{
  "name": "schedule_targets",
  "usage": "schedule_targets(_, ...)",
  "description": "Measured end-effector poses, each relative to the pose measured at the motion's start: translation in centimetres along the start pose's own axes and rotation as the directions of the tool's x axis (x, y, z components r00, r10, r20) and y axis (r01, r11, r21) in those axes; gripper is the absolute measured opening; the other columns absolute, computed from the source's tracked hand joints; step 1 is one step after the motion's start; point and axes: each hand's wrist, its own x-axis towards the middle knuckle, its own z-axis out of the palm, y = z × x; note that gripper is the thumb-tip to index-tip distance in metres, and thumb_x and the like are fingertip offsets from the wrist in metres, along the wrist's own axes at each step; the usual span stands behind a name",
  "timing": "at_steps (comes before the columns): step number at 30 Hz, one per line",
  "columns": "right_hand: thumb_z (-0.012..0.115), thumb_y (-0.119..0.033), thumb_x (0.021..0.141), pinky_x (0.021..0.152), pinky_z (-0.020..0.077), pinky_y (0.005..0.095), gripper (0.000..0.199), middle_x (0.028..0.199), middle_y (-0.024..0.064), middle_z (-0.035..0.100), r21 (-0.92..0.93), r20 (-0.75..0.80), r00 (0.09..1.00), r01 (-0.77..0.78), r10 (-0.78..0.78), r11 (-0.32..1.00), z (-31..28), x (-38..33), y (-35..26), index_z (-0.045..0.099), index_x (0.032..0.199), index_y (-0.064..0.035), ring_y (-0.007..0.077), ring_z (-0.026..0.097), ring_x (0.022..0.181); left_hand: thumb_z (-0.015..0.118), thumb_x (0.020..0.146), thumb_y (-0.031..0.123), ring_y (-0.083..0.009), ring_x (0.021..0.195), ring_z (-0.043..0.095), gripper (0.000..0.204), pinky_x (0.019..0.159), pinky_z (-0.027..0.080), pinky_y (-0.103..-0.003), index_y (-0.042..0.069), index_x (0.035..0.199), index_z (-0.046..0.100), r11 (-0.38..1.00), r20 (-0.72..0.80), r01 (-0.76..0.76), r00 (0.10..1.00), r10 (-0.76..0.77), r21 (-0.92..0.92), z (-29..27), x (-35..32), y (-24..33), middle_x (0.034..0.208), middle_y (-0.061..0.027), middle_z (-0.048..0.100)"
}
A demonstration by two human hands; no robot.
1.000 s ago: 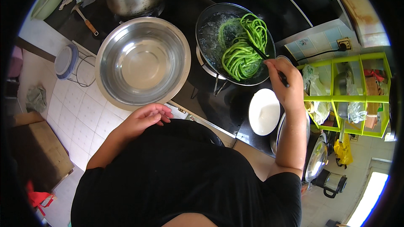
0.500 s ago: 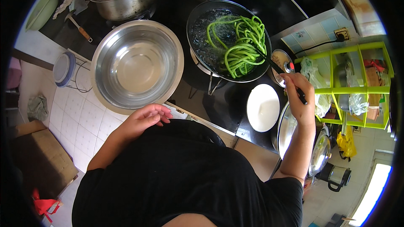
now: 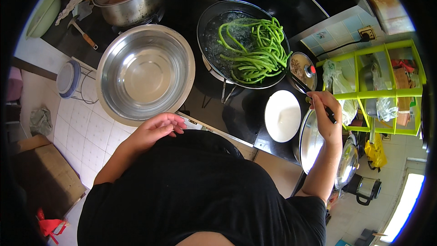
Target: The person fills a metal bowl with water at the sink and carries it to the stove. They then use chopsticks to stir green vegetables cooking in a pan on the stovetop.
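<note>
My right hand [image 3: 327, 111] is closed round black chopsticks [image 3: 298, 82], whose tips lie by the wok's right rim. Long green beans [image 3: 261, 48] are heaped on the right side of the dark wok [image 3: 207, 54], in bubbling water. Some beans trail leftward across the water, and a few ends reach the right rim near the chopsticks. My left hand [image 3: 159, 130] holds nothing; its fingers are loosely curved and apart, just below the near rim of a large steel basin [image 3: 102, 68] with what looks like clear water in it.
A white bowl [image 3: 282, 116] stands below the wok, beside a steel pan [image 3: 309, 148]. A glass lid [image 3: 302, 70] is at the wok's right. At the back left are a steel pot [image 3: 127, 11] and a hammer-like tool [image 3: 84, 33]. A green rack [image 3: 378, 93] stands at right.
My right hand has moved slightly nearer to me, drawing the chopsticks out of the beans toward the rim. The bean heap has spread and straightened. The left hand stays put.
</note>
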Motion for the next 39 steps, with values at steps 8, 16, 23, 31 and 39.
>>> schedule_targets(8,0.055,0.002,0.083,0.056,0.0397,0.0227,0.01,0.069,0.0055,0.056,0.053,0.093,0.995,-0.043,0.038,0.998,0.1,-0.2,0.6,0.064,0.086,0.0046,0.0113,0.051,0.061,0.046,0.092,0.019,-0.019,0.102,0.055,0.031,0.086,0.042,-0.032,0.003,0.118,0.05,1.0,0.002,0.007,1.0,-0.007,0.003,0.1,-0.2,-0.1,0.114,-0.009,0.055)
schedule_targets(16,0.053,-0.003,0.084,0.058,0.0431,0.025,0.014,0.072,0.0078,0.058,0.263,0.144,0.989,-0.059,0.021,0.963,5.0,2.4,3.9,0.064,0.087,0.0043,0.0135,0.055,0.062,0.046,0.093,0.02,-0.0185,0.103,0.054,0.031,0.087,0.042,-0.031,0.003,0.119,0.049,1.0,0.009,0.002,1.0,-0.002,0.003,0.2,-0.5,0.0,0.114,-0.0088,0.055)
schedule_targets(23,0.052,-0.01,0.089,0.058,0.0445,0.0213,0.019,0.076,0.0057,0.058,0.503,0.028,0.981,-0.18,0.192,0.845,10.0,4.1,2.7,0.064,0.09,0.0044,0.0093,0.055,0.063,0.045,0.093,0.019,-0.0188,0.103,0.054,0.03,0.087,0.042,-0.032,0.004,0.118,0.05,1.0,-0.035,0.027,0.999,-0.027,-0.006,0.0,-1.3,-0.2,0.113,-0.0082,0.055)
schedule_targets(31,0.06,-0.005,0.084,0.057,0.0417,0.024,0.008,0.078,0.0083,0.06,0.191,-0.016,0.986,0.168,-0.168,0.967,12.9,5.8,2.4,0.065,0.088,0.0003,0.013,0.053,0.063,0.043,0.092,0.014,-0.0188,0.103,0.054,0.028,0.088,0.042,-0.033,0.003,0.118,0.049,1.0,-0.06,0.009,0.998,-0.01,-0.016,0.0,-1.9,0.0,0.114,-0.0093,0.055)
schedule_targets(39,0.052,-0.03,0.091,0.04,0.0341,0.0172,0.035,0.057,0.0019,0.057,0.453,-0.281,0.911,-0.152,0.303,0.878,3.3,5.6,-2.7,0.063,0.073,-0.0026,0.0054,0.049,0.045,0.042,0.093,0.014,-0.0214,0.104,0.054,0.029,0.089,0.043,-0.035,0.002,0.118,0.048,1.0,-0.119,0.008,0.993,-0.009,-0.009,-0.1,-3.2,-0.7,0.112,-0.0114,0.056)
